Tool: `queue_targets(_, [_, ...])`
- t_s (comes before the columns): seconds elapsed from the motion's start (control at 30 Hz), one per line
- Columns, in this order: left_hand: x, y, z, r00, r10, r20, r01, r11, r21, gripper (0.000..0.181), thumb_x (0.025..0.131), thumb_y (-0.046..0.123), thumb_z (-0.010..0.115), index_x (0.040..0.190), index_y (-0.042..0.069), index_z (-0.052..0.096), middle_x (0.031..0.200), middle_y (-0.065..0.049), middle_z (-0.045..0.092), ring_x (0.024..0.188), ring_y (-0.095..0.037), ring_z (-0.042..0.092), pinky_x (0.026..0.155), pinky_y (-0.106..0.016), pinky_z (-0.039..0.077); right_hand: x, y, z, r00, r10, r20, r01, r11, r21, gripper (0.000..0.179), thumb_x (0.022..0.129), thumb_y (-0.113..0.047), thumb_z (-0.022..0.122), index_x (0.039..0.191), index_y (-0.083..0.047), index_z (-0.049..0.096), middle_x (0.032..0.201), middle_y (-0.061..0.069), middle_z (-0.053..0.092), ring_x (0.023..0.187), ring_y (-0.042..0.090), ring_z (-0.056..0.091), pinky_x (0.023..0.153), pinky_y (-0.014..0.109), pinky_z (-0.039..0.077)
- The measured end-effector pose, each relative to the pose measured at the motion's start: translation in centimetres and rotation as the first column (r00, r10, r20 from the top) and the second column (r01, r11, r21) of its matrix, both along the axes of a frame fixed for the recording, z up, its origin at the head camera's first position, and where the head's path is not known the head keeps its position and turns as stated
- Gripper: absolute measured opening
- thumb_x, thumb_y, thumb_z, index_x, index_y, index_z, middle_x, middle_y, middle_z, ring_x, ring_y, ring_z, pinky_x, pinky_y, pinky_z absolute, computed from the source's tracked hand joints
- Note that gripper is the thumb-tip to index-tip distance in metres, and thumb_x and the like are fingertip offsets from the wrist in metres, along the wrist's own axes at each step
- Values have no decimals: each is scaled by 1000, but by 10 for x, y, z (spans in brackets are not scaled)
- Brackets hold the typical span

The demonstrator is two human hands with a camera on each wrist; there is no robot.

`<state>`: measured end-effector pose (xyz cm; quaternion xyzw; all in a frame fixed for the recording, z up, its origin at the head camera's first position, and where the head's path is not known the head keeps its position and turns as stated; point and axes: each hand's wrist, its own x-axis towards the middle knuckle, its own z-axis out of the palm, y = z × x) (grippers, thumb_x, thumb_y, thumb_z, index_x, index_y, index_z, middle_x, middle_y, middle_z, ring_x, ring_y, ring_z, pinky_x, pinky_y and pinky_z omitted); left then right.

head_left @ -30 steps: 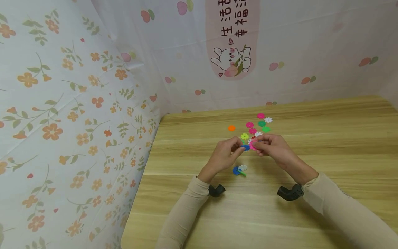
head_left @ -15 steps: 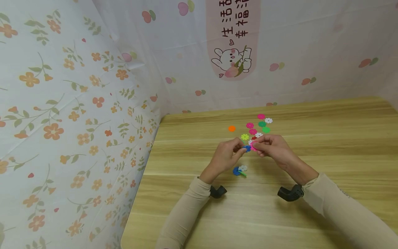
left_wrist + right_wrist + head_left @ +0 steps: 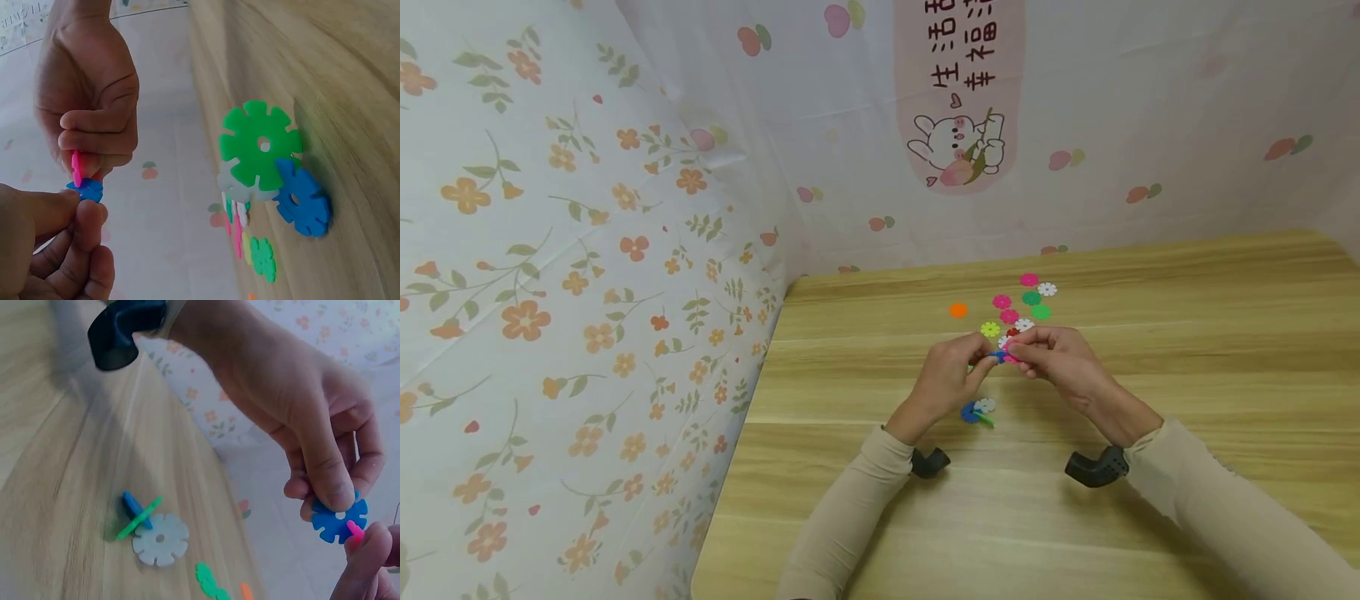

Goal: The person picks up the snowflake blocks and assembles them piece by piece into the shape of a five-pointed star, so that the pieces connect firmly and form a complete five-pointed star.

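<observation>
My left hand (image 3: 953, 375) pinches a blue notched building disc (image 3: 328, 530) between thumb and fingers. My right hand (image 3: 1066, 363) pinches a pink notched disc (image 3: 77, 165). Edge to edge, the two discs meet at their rims, standing crosswise to each other in the left wrist view. Close below the hands on the table is a joined group: a green disc (image 3: 239, 140) slotted with a blue disc (image 3: 310, 211) and a whitish disc (image 3: 149, 551). In the head view the fingertips cover much of the held pieces.
Beyond the hands, loose discs lie on the wooden table (image 3: 1187, 350): an orange one (image 3: 958, 310), a yellow one (image 3: 990, 329), and several pink, green and white ones. A patterned cloth (image 3: 850, 125) hangs behind and at the left. Black wrist mounts (image 3: 931, 462) stick out below both wrists.
My left hand has shifted slightly right, bringing the blue disc closer against the pink one. The right hand stays nearly still; the table pieces have not moved.
</observation>
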<state>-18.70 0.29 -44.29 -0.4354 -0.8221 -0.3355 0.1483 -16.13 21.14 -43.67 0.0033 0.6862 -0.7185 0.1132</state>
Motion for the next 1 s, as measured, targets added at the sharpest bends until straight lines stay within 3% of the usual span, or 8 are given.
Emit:
queue_targets(0.23, [-1, 3, -1, 998, 5, 59, -7, 999, 31, 7, 96, 11, 68, 95, 6, 64, 86, -2, 68, 75, -10, 63, 73, -17, 52, -4, 5, -1, 1000, 28, -8, -28, 998, 63, 21, 99, -17, 66, 103, 3, 68, 81, 0, 66, 67, 8, 61, 68, 23, 56])
queue_targets(0.37, [-3, 3, -2, 993, 36, 113, -41, 998, 39, 8, 100, 15, 64, 101, 7, 63, 90, 0, 67, 80, -7, 62, 75, -19, 53, -7, 12, -5, 998, 59, -14, -57, 993, 103, 26, 100, -24, 64, 101, 1, 70, 82, 2, 66, 68, 10, 62, 68, 26, 56])
queue_targets(0.57, [-5, -2, -5, 979, 41, 201, -59, 995, 84, 7, 102, 11, 59, 105, 7, 55, 88, -5, 71, 75, -4, 63, 70, -14, 51, -13, 22, -14, 997, 45, -64, -32, 981, 190, 41, 102, -30, 59, 124, 5, 58, 82, 4, 63, 68, 13, 60, 66, 28, 56])
queue_targets(0.67, [-5, -4, -5, 978, 17, 210, -39, 994, 105, 6, 103, 9, 57, 106, 6, 53, 89, -8, 72, 73, -8, 66, 65, -12, 50, -18, 27, -20, 997, 37, -63, -21, 973, 231, 46, 103, -29, 58, 135, 4, 51, 79, 5, 62, 63, 11, 56, 62, 27, 54])
queue_targets(0.8, [-6, -6, -6, 978, 20, 208, -43, 993, 106, 7, 103, 9, 57, 107, 6, 53, 89, -3, 71, 73, -12, 68, 65, -12, 50, -26, 29, -29, 998, 46, -52, -30, 959, 282, 46, 103, -27, 58, 139, 1, 47, 69, 5, 57, 56, 11, 51, 56, 28, 50])
queue_targets(1.0, [-6, -8, -6, 976, 39, 216, -64, 992, 109, 8, 102, 9, 58, 108, 7, 53, 88, -4, 71, 69, -2, 61, 63, -13, 48, -41, 28, -47, 997, 65, -31, -49, 928, 369, 40, 101, -26, 62, 135, -7, 53, 58, 0, 46, 49, 14, 42, 49, 30, 41])
